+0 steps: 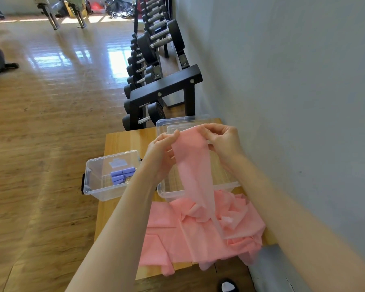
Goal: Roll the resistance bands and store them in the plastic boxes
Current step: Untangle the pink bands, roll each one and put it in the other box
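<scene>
A pink resistance band hangs stretched between my two hands above a clear plastic box. My left hand pinches its top left corner and my right hand pinches its top right corner. The band's lower end trails into a heap of pink bands on the wooden table. A second clear box at the table's left edge holds several rolled purple bands.
A clear lid lies behind the near box. A black dumbbell rack stands beyond the table along the grey wall. Wooden floor spreads to the left. A black-and-white shoe shows at the bottom.
</scene>
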